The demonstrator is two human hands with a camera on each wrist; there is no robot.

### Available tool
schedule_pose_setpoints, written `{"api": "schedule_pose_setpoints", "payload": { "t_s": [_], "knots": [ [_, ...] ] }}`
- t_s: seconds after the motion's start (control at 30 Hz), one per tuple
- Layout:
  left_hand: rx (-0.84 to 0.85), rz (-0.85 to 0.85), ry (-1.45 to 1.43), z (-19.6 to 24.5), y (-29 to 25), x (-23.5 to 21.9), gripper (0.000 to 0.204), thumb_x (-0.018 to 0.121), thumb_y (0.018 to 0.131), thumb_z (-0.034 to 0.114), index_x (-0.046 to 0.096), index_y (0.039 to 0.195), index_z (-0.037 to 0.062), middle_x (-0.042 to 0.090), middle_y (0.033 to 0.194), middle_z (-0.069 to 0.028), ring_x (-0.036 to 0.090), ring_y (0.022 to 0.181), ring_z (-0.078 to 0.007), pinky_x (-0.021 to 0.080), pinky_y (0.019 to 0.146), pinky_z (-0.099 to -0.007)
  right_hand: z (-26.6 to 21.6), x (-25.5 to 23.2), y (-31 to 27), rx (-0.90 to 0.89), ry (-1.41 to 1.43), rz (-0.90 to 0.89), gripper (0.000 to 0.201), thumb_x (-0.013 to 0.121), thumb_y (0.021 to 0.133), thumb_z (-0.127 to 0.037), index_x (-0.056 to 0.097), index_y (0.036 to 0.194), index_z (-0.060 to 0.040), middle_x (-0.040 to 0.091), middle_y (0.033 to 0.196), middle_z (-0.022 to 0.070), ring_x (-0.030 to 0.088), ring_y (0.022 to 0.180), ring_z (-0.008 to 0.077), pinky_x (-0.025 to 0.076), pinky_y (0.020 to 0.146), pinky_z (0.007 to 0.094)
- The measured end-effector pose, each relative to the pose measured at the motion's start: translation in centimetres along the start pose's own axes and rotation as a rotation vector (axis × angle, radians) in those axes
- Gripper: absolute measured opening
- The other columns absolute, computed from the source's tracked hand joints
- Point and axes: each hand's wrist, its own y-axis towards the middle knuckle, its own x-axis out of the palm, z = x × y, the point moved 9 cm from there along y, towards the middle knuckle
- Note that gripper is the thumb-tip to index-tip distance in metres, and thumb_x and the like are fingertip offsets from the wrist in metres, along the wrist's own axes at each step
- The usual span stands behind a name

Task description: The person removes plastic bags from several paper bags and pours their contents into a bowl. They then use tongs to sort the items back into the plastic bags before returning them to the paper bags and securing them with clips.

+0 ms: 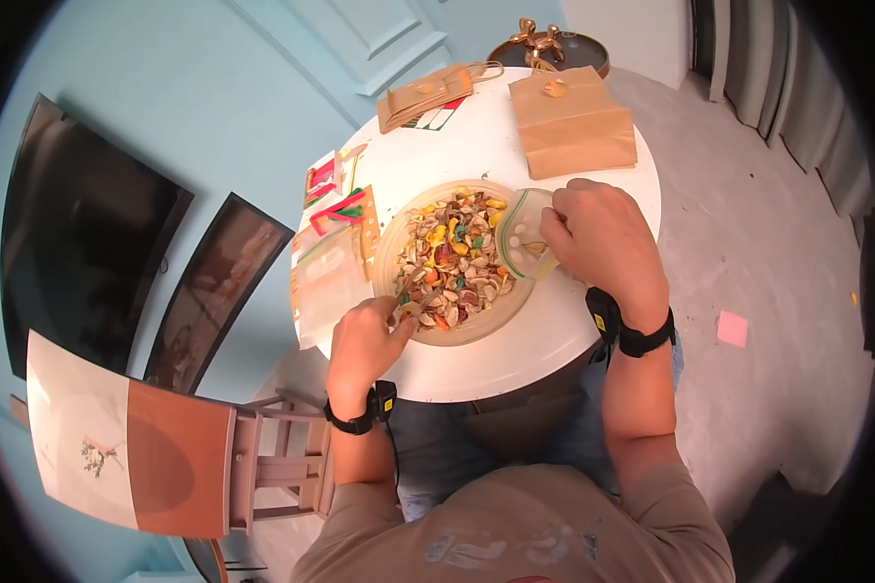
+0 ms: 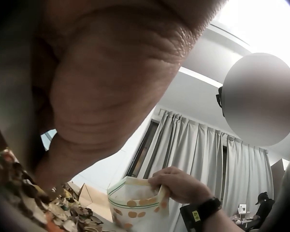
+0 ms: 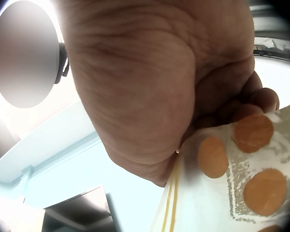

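Note:
A round shallow tray (image 1: 386, 255) holds a heap of mixed dried petals and slices (image 1: 447, 255), brown, cream, yellow and green. The left hand (image 1: 362, 345) reaches over its near left edge, thumb and fingers at the pieces; whether they hold any is unclear. In the left wrist view that hand (image 2: 106, 82) is close above the pieces (image 2: 63, 210). A clear zip bag with orange dots (image 1: 527, 233) hangs over the tray's right side, gripped at its edge by the right hand (image 1: 608, 238). The right wrist view shows curled fingers of the hand (image 3: 150, 82) on the dotted bag (image 3: 215, 193).
Brown paper bags (image 1: 423, 100) lie at the table's back left, a larger paper bag (image 1: 574, 126) at back right. Left of the tray are another translucent bag (image 1: 332, 282) and red and green strips (image 1: 338, 212). The white round table (image 1: 496, 374) ends close to the body.

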Motion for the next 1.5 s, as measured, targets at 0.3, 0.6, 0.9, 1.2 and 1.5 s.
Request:
{"api": "schedule_pose_setpoints", "payload": {
  "t_s": [0.3,0.6,0.9,1.2,1.5],
  "knots": [
    [0.016,0.040,0.115,0.4,1.3,0.8,0.034,0.087,0.091,0.025,0.077,0.108,-0.0030,0.077,0.097,-0.0255,0.076,0.090,-0.0469,0.060,0.080,-0.0546,-0.3,0.5,0.2,-0.025,-0.008,0.007,0.026,0.067,0.094,-0.016,0.078,0.082,0.0053,0.073,0.086,0.0247,0.073,0.083,0.0430,0.058,0.083,0.0524],
    [0.112,0.170,0.184,1.2,1.1,1.5,0.029,0.086,0.092,0.021,0.078,0.111,0.0001,0.075,0.094,-0.0218,0.075,0.085,-0.0444,0.060,0.076,-0.0526,-0.2,0.9,0.2,-0.026,-0.008,0.004,0.028,0.067,0.094,-0.017,0.077,0.081,0.0059,0.072,0.085,0.0247,0.072,0.082,0.0430,0.057,0.082,0.0523],
    [0.127,0.190,0.220,1.5,0.4,1.2,0.022,0.085,0.095,0.020,0.076,0.102,0.0014,0.073,0.088,-0.0202,0.074,0.083,-0.0444,0.058,0.072,-0.0528,-0.3,0.9,0.2,-0.025,-0.011,0.000,0.027,0.067,0.093,-0.016,0.076,0.080,0.0057,0.071,0.083,0.0246,0.072,0.081,0.0430,0.057,0.081,0.0524],
    [0.123,0.213,0.165,1.9,-0.4,-0.6,0.019,0.083,0.096,0.016,0.075,0.103,0.0006,0.074,0.088,-0.0203,0.075,0.081,-0.0436,0.060,0.071,-0.0514,-0.3,0.8,0.1,-0.036,-0.002,0.014,0.027,0.067,0.093,-0.016,0.076,0.079,0.0057,0.071,0.083,0.0245,0.071,0.080,0.0434,0.057,0.080,0.0528],
    [0.236,0.302,-0.063,6.7,-0.5,-4.0,0.023,0.087,0.095,0.013,0.078,0.111,-0.0010,0.074,0.089,-0.0194,0.073,0.075,-0.0394,0.055,0.067,-0.0468,-0.2,0.9,0.1,-0.045,0.003,0.002,0.027,0.066,0.093,-0.016,0.076,0.079,0.0055,0.071,0.084,0.0243,0.072,0.082,0.0441,0.057,0.082,0.0532]
  ]
}}
